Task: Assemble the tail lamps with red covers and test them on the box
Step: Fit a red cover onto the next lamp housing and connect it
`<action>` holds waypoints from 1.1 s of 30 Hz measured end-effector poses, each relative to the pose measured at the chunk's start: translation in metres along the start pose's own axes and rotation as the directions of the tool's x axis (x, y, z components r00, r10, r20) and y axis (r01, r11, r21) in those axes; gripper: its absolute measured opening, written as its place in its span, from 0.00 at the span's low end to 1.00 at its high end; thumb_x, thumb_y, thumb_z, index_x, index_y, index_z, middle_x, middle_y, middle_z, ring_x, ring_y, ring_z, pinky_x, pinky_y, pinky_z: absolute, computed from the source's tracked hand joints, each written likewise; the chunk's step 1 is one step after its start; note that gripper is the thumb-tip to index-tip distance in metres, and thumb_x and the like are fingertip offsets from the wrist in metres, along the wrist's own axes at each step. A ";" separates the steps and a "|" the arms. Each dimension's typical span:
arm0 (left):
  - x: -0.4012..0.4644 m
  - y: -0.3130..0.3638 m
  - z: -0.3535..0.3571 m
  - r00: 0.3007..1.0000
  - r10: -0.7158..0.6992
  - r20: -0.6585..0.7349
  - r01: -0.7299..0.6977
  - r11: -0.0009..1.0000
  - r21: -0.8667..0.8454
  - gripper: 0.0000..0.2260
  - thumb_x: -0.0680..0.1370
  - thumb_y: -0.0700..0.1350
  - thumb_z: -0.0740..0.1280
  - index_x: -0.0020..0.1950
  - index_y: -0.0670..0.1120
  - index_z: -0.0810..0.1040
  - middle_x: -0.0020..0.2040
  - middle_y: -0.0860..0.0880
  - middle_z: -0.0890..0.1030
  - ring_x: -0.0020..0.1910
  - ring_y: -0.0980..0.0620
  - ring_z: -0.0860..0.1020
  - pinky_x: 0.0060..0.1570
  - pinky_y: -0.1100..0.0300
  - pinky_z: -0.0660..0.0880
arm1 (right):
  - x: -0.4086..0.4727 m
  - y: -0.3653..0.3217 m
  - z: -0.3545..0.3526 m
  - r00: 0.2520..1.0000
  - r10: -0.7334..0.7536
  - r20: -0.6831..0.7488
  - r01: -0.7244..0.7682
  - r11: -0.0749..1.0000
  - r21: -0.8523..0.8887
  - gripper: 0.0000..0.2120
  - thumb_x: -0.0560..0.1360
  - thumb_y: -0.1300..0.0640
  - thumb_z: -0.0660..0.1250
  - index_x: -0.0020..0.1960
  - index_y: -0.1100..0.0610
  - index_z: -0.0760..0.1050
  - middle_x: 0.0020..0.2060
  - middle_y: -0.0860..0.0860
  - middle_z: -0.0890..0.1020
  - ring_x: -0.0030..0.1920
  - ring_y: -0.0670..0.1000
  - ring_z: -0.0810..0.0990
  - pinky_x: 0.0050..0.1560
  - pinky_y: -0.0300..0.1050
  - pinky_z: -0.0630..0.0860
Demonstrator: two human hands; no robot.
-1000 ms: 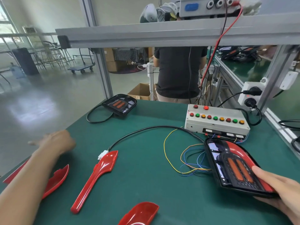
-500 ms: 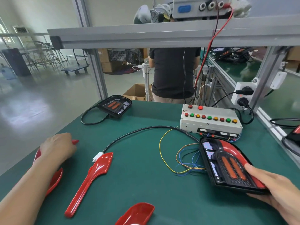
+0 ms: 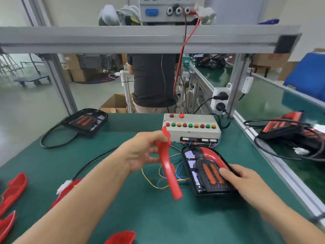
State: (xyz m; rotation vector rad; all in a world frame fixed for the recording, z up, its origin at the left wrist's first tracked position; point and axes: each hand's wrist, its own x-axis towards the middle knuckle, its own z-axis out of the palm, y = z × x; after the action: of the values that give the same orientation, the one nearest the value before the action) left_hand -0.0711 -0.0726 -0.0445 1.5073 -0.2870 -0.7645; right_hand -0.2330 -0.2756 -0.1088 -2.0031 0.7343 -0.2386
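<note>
My left hand (image 3: 142, 152) grips a long red cover (image 3: 168, 166) in the air, just left of a black tail lamp (image 3: 207, 171). That lamp lies on the green mat with one red cover fitted along its right edge and two orange strips in its middle. My right hand (image 3: 244, 180) holds the lamp's near right side, thumb on its face. Coloured wires run from the lamp to the grey test box (image 3: 190, 128) with its row of buttons just behind.
More red covers (image 3: 13, 189) lie at the left and one (image 3: 121, 237) at the near edge. A second lamp (image 3: 86, 121) with a black cable sits far left; more lamps (image 3: 283, 125) right of the rail. A person stands behind the bench.
My left hand picked a red cover from the left of the mat and carried it up and right, next to the lamp. My right hand stayed on the lamp.
</note>
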 end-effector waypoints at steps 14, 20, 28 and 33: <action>0.045 0.000 0.068 0.999 -0.030 0.019 0.031 0.997 -0.071 0.06 0.76 0.43 0.67 0.48 0.40 0.78 0.44 0.42 0.80 0.33 0.52 0.77 0.26 0.65 0.74 | -0.041 -0.038 0.003 0.756 -0.655 0.007 0.446 0.507 -0.738 0.18 0.74 0.48 0.70 0.62 0.50 0.75 0.40 0.44 0.82 0.39 0.51 0.81 0.31 0.45 0.73; 0.073 -0.019 0.057 0.976 0.113 -0.186 -0.028 0.914 0.405 0.11 0.80 0.51 0.58 0.53 0.44 0.73 0.47 0.45 0.77 0.40 0.49 0.75 0.43 0.56 0.75 | -0.033 -0.025 -0.007 0.855 -0.512 -0.084 0.425 0.784 -0.452 0.11 0.78 0.49 0.61 0.60 0.41 0.70 0.34 0.48 0.78 0.35 0.48 0.74 0.39 0.45 0.71; 0.080 -0.033 0.076 0.986 -0.133 -0.103 0.141 0.987 0.077 0.07 0.80 0.41 0.59 0.43 0.42 0.71 0.28 0.45 0.74 0.23 0.49 0.75 0.25 0.57 0.77 | -0.043 -0.026 0.014 0.841 -0.540 -0.026 0.447 0.723 -0.527 0.19 0.79 0.46 0.58 0.70 0.43 0.66 0.53 0.46 0.82 0.50 0.55 0.79 0.48 0.50 0.74; 0.076 -0.039 0.075 0.972 -0.173 -0.159 0.167 0.985 -0.050 0.06 0.80 0.42 0.60 0.44 0.43 0.72 0.31 0.44 0.74 0.24 0.50 0.74 0.23 0.59 0.76 | -0.050 -0.030 0.024 0.765 -0.644 0.016 0.454 0.522 -0.722 0.18 0.79 0.45 0.58 0.66 0.48 0.73 0.41 0.46 0.84 0.36 0.52 0.82 0.30 0.46 0.68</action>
State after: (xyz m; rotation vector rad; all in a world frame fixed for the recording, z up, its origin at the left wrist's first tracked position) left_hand -0.0714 -0.1730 -0.0973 1.5632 -0.0209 -0.7720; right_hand -0.2504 -0.2179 -0.0901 -2.9697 0.2941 -0.7028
